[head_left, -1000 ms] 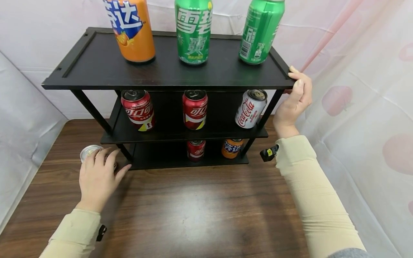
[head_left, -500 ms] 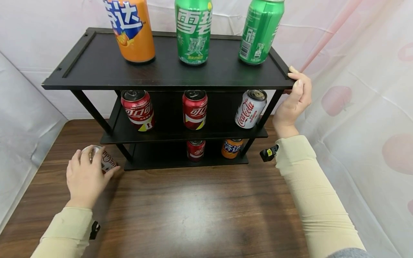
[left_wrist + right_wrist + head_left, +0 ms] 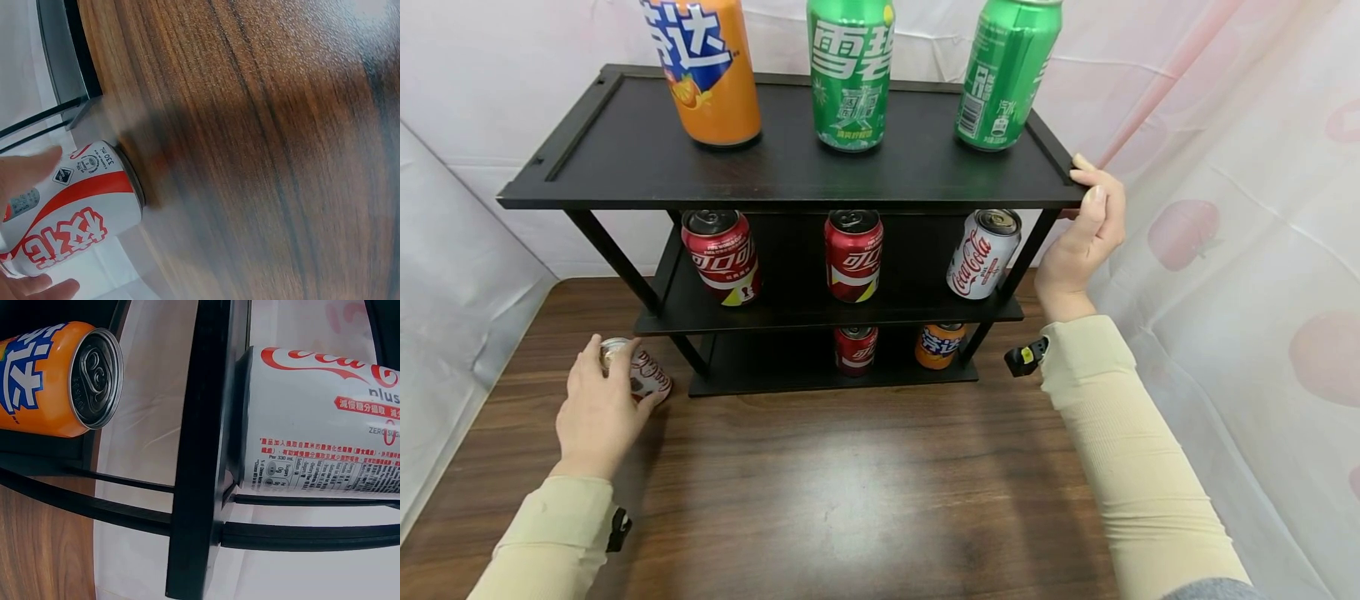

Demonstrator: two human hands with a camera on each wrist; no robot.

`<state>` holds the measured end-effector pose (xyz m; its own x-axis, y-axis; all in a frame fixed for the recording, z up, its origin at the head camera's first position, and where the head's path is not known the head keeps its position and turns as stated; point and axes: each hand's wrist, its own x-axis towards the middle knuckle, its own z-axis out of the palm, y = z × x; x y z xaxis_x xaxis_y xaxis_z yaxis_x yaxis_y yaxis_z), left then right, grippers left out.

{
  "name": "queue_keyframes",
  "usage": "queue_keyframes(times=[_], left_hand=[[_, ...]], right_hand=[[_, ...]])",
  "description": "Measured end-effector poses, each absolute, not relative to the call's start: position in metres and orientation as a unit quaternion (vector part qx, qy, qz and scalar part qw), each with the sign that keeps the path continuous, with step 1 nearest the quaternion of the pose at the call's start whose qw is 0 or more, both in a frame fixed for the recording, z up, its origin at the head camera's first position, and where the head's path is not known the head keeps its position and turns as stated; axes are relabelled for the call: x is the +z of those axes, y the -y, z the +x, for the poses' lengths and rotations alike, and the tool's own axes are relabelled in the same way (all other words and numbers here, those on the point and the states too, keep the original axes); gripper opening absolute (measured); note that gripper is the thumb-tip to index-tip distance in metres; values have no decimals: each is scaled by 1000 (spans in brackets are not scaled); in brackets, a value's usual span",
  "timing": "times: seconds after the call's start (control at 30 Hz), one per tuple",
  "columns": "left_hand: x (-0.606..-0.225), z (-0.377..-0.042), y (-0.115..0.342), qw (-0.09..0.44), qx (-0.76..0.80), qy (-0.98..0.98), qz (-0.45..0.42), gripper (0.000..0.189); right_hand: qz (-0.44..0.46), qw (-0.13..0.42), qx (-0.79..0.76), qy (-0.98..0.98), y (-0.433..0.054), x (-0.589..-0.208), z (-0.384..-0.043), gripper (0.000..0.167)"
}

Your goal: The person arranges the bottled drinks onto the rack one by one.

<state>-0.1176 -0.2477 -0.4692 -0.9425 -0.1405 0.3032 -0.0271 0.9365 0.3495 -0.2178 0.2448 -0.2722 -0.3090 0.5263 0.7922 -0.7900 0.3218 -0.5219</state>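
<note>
My left hand [image 3: 597, 408] is around a white soda can with red lettering [image 3: 647, 377], which stands on the table just left of the rack. In the left wrist view, the thumb lies on one side of this can [image 3: 94, 194] and fingertips show on the other. My right hand [image 3: 1081, 237] grips the right front corner of the top board of a black three-tier rack [image 3: 790, 179]. Nearest below that hand are a white Coca-Cola can [image 3: 983, 254] on the middle tier and an orange Fanta can [image 3: 938, 346] on the bottom tier.
Up top stand a large orange can [image 3: 718, 92], a green Sprite can [image 3: 852, 83] and another green can [image 3: 1006, 83]. Red cola cans [image 3: 722, 258] stand on the middle tier, and a red can [image 3: 855, 348] on the bottom one. White cloth [image 3: 467, 208] surrounds the wooden table [image 3: 850, 500].
My left hand has shifted left, away from the rack's front leg, and closed in around the white can. The right hand and the rack have stayed put.
</note>
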Motion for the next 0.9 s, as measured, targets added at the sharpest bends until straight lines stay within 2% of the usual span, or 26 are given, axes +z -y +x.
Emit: queue_keyframes(times=[0.53, 0.7, 0.9], left_hand=[[-467, -118, 248, 153, -198, 966, 63, 80], [-467, -117, 247, 129, -204, 967, 82, 65], [-468, -116, 244, 147, -192, 968, 71, 57]], right_hand=[[115, 577, 574, 570, -244, -273, -218, 39], [113, 575, 572, 574, -245, -273, -218, 39], [112, 573, 573, 575, -245, -273, -218, 40]])
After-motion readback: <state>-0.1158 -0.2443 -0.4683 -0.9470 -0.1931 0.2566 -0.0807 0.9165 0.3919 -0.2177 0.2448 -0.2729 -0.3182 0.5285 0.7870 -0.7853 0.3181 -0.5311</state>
